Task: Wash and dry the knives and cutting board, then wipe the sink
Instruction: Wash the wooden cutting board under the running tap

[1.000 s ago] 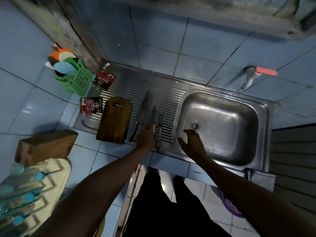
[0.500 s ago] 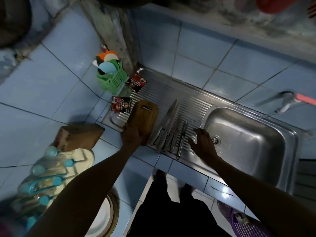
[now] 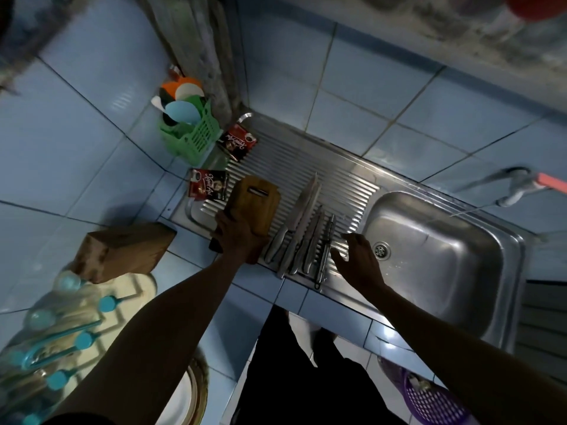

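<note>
Your left hand [image 3: 237, 233] grips the near end of the wooden cutting board [image 3: 256, 207], fingers curled around its edge; the board lies on the ribbed drainboard [image 3: 346, 191] of the stainless steel sink unit, its slotted handle end pointing toward the wall. Just to the right of the board, a row of knives [image 3: 302, 228] lies side by side on the drainboard, blades pointing away from you and handles toward the front edge. The longest blade is on the left of the row, and the slim piece at the right end [image 3: 325, 250] may be tongs or a thin knife; you cannot tell which.

Your right hand [image 3: 360, 262] hovers over the strip between the knives and the sink basin [image 3: 435, 259], fingers loosely spread and holding nothing. The basin's drain [image 3: 381, 250] sits just beyond that hand. A wall tap with a pink handle [image 3: 521, 182] reaches out over the basin's far side.

Two red sachets [image 3: 208, 184] lie at the drainboard's far-left corner, beside a green plastic basket [image 3: 191, 134] holding coloured utensils. On the tiled counter to your left stands a wooden knife block [image 3: 122, 250], tipped at an angle, and nearer you a rack with blue-capped bottles [image 3: 46, 342], blurred.
</note>
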